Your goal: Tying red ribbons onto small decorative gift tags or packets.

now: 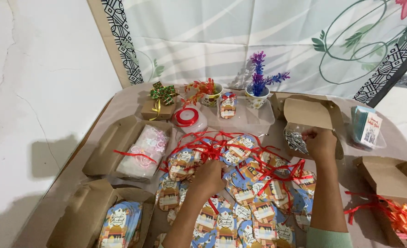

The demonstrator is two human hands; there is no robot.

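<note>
My left hand (209, 177) rests on a heap of colourful gift tags (240, 193) threaded with red ribbon (212, 144), its fingers closed on a tag or ribbon in the pile. My right hand (319, 141) reaches into an open brown cardboard box (311, 114) at the back right, fingers pinched over a bag of small silvery pieces (295, 140). What the right fingers grip is too small to make out.
An open box of pink ribbon bows (144, 149) lies at the left, and a box of stacked tags (119, 225) at the front left. A red ribbon spool (185, 116), a small wrapped gift (159, 104), two little flower pots (257, 97), a clear tray (247, 120) and a box with an orange bow (398, 213) surround the pile.
</note>
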